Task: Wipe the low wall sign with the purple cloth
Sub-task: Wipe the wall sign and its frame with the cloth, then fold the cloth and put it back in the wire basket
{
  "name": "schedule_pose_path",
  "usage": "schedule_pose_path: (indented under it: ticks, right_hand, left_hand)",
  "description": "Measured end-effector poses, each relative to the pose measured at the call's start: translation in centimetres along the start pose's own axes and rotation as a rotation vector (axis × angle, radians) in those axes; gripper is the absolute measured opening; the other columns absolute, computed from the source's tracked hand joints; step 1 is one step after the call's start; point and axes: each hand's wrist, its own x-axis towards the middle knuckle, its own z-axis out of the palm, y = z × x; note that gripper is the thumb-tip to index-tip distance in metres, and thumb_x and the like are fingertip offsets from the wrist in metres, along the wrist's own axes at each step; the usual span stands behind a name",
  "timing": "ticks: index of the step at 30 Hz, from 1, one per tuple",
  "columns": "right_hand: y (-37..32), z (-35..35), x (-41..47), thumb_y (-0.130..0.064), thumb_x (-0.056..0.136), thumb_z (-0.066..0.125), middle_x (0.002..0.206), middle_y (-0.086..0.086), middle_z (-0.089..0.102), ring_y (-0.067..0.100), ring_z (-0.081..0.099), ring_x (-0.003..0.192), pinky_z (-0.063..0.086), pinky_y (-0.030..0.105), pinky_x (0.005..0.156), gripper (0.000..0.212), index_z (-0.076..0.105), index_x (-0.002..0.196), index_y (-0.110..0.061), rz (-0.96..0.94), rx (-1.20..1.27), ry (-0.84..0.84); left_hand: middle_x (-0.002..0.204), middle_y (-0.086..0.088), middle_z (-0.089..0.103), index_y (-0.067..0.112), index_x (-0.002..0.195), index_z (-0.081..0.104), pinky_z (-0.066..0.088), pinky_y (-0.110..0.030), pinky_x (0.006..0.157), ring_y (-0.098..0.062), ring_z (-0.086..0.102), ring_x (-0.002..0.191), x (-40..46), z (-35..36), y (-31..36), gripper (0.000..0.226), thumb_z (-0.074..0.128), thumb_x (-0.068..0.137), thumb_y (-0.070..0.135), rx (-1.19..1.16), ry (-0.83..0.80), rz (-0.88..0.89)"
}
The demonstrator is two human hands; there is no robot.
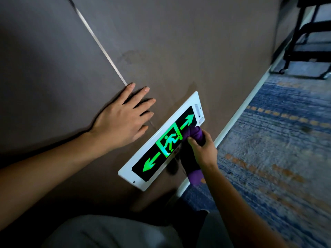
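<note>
Grey trouser knee (107, 231) sits closest, below the sign (162, 142). Sign is a white-framed lit panel mounted low on the brown wall (179, 51), just above the white skirting (238, 111): green running figure in the middle, green arrows pointing to both ends. Right hand (202, 149) is at the sign's lower edge, grip clenched round the purple cloth (195, 135). Bunched end of the cloth is pressed on the sign face between the figure and the far arrow; loose tail hangs below the hand past the frame. Left hand (123, 115) lies flat on the wall just above the sign, fingers spread, grip released, holding nothing. Blue patterned carpet (277, 158) runs beyond the skirting; black wheeled frame (304, 42) stands well away from the sign.
</note>
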Motion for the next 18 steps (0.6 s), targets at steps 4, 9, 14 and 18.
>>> schedule_pose_path:
  ticks: [4,9,14,18]
  right_hand:
    - [-2.5,-3.2,-1.6,-0.036,0.081,0.083,0.111,-0.012,0.071,0.007,0.069,0.097,0.055,0.028,0.09,0.058,0.059,0.133,-0.03,-0.073,0.121,0.0]
    - [-5.9,-7.2,-3.9,-0.051,0.06,0.086,0.114,-0.003,0.073,0.016,0.072,0.103,0.059,0.034,0.09,0.077,0.059,0.128,-0.027,-0.094,0.235,-0.011]
    - [-7.8,-9.6,-4.8,-0.043,0.074,0.084,0.108,0.004,0.078,0.018,0.075,0.1,0.059,0.031,0.086,0.057,0.067,0.122,-0.017,-0.104,0.268,-0.016]
    - [-8.1,-11.8,-4.7,-0.03,0.082,0.079,0.11,0.014,0.074,0.021,0.069,0.097,0.056,0.041,0.092,0.045,0.064,0.12,-0.011,-0.066,0.311,0.108]
  left_hand:
    - [0.145,-0.009,0.062,0.019,0.127,0.073,0.022,-0.06,0.124,-0.035,0.042,0.148,1.2,-0.2,1.4,0.041,0.049,0.101,0.042,-0.168,0.1,-0.104]
    - [0.147,-0.004,0.06,0.018,0.133,0.069,0.031,-0.044,0.124,-0.025,0.047,0.145,2.8,-0.6,3.8,0.038,0.06,0.101,0.037,-0.912,0.176,-0.254]
    - [0.155,0.009,0.051,0.029,0.157,0.039,0.037,-0.022,0.118,0.002,0.046,0.141,6.0,-2.5,10.1,0.077,0.054,0.091,0.065,-1.7,-0.092,-0.323]
    - [0.145,0.004,0.061,0.021,0.154,0.043,0.046,-0.028,0.114,-0.004,0.057,0.134,9.9,-3.2,13.7,0.066,0.068,0.097,0.041,-2.021,-0.2,-0.233]
